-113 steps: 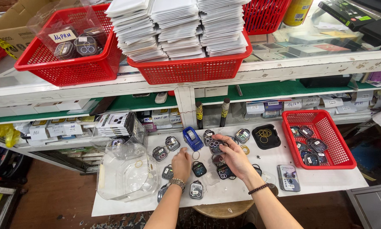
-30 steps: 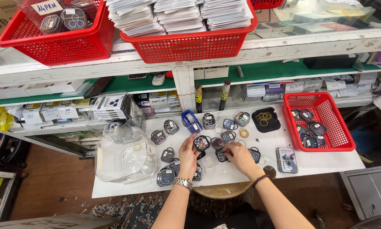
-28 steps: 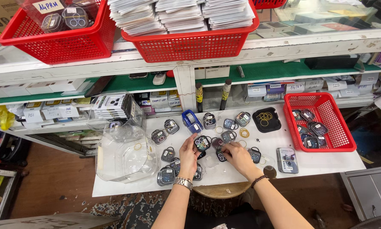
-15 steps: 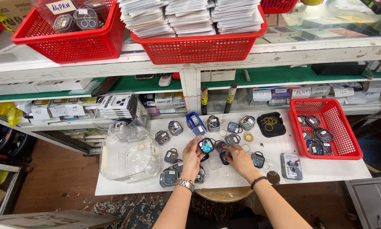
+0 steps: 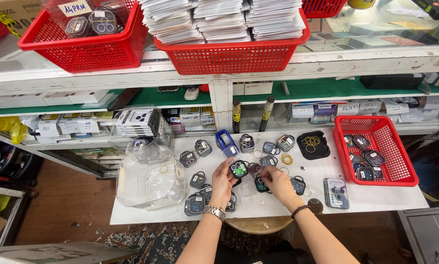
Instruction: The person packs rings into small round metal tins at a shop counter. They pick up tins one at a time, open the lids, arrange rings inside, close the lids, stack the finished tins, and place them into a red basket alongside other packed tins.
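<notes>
The left hand [image 5: 223, 182] grips a small clear case with a dark insert [image 5: 239, 168], pinched at its left edge between thumb and fingertips, so the case sits just beyond and to the right of the fingers, raised a little above the white table [image 5: 376, 195]. Its broad face is turned up toward the camera; it is nearly square, so no long axis can be made out. The right hand [image 5: 277, 182] lies palm down just to the right, its fingers curled over another small case [image 5: 261, 185] that rests on the table; whether it is actually clasped or only touched cannot be told. The two hands are near each other but apart. Around them lie many similar small clear cases [image 5: 196, 180], some stacked near the left wrist. A blue tool [image 5: 226, 143] stands behind the held case, and a black tray with rubber bands [image 5: 313, 144] lies to the right of it. A red basket [image 5: 376, 151] with more cases sits at the right end of the table, and a large clear plastic tub [image 5: 148, 176] at the left end. Red baskets of white packets [image 5: 231, 51] fill the shelf above.
</notes>
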`<state>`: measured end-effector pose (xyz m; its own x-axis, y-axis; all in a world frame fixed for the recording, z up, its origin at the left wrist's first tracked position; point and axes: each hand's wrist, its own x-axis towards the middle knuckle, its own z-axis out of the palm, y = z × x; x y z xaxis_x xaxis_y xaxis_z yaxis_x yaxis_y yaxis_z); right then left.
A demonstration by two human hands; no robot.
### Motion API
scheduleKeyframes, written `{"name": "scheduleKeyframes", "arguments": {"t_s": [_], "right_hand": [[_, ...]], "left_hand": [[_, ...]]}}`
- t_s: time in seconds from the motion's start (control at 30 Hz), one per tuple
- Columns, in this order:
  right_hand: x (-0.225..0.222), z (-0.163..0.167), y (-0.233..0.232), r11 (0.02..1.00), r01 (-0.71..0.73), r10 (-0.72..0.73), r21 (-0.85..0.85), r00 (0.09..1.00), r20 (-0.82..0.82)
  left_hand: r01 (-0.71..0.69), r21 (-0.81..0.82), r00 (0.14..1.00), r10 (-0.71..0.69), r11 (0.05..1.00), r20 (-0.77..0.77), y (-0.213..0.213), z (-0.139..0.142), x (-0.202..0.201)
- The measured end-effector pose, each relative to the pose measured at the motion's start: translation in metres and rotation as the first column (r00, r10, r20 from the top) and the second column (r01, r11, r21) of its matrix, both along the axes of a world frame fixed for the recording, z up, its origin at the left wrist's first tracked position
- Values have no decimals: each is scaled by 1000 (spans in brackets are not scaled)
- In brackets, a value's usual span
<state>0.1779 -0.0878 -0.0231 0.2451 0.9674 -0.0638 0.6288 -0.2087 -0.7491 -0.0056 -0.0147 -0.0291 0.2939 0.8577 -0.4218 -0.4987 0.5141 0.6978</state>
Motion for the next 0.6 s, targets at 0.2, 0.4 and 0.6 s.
{"name": "scheduleKeyframes", "arguments": {"t_s": [0.2, 0.4, 0.6], "right_hand": [[-12, 15, 18, 994, 20, 22, 106, 923, -385], [-27, 25, 27, 967, -74, 134, 244, 961, -242], [8, 10, 15, 998, 48, -51, 32, 995, 88]], "left_hand": [[37, 17, 999, -37, 999, -16, -2, 1, 6], [26, 3, 1000, -26, 1000, -9, -1, 5, 9], [-46, -14, 998, 47, 999, 33, 6, 3, 4]]}}
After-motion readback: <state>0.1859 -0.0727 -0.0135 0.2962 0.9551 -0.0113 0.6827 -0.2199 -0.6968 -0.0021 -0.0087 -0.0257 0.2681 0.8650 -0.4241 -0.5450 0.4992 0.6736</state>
